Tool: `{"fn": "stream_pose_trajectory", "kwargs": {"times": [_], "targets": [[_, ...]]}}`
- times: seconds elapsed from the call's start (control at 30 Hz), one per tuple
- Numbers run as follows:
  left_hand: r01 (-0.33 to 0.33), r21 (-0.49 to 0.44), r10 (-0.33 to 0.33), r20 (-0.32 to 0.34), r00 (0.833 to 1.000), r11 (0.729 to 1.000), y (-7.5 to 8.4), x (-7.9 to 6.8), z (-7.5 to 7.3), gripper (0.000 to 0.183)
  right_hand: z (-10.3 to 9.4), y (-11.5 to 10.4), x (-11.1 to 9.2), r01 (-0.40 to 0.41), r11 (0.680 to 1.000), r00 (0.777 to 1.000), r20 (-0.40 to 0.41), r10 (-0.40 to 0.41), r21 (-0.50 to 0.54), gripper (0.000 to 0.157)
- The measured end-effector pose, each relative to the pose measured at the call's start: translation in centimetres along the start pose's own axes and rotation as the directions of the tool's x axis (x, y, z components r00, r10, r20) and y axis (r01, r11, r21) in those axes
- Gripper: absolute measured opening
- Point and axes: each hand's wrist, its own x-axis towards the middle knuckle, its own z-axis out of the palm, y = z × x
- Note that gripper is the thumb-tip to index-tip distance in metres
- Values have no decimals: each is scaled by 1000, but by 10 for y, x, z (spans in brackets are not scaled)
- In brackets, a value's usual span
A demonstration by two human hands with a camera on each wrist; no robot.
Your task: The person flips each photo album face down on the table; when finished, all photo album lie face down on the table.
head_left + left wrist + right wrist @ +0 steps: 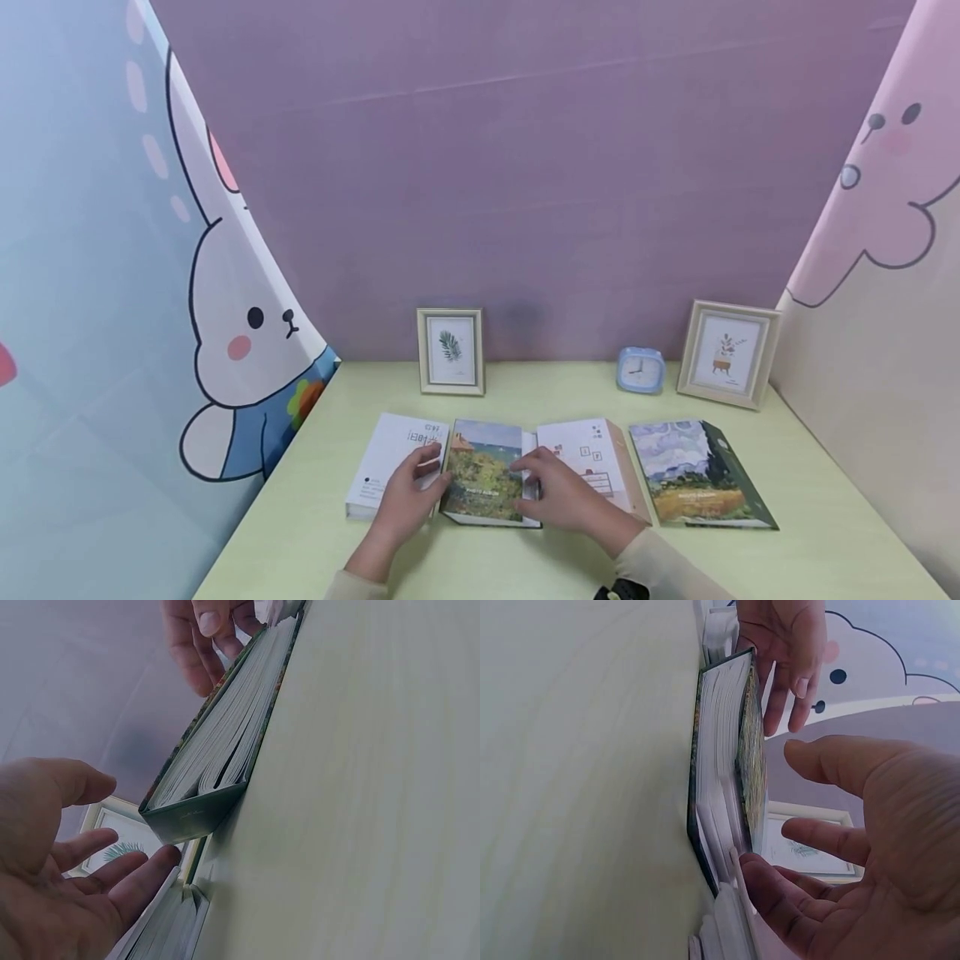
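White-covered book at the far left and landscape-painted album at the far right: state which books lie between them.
Head view: the thick photo album with a painted meadow cover, then the white-covered book with a tan side.

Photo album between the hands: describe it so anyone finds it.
On the pale table, four books lie in a row. The album is second from the left, between left hand and right hand; its painted cover sets it apart from white-covered books either side.

1. bare left hand point(407, 497): palm turned inward, fingers loosely bent, thumb held apart.
2. bare right hand point(561, 493): facing the other, fingers slightly curved, thumb apart.
3. left wrist point(372, 557) and right wrist point(617, 532) angle inward from pale cloth sleeves point(663, 567).
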Motion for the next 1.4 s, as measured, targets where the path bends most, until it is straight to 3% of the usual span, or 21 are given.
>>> {"fn": "stream_pose_trajectory", "kwargs": {"times": [0.3, 0.73, 1.13, 1.4], "targets": [[44, 11, -44, 92, 995, 999, 4, -2, 1, 52, 5, 3, 6, -28, 999, 999, 24, 29, -27, 52], [58, 70, -67, 129, 989, 996, 1, -1, -1, 42, 12, 7, 9, -17, 998, 999, 29, 19, -53, 53], [57, 0, -57, 133, 990, 998, -5, 2, -2, 43, 12, 6, 8, 2, 1000, 1000, 16, -1, -30, 48], [45, -94, -33, 130, 991, 995, -8, 3, -2, 45, 13, 10, 8, -6, 999, 1000, 20, 7, -37, 47]]}}
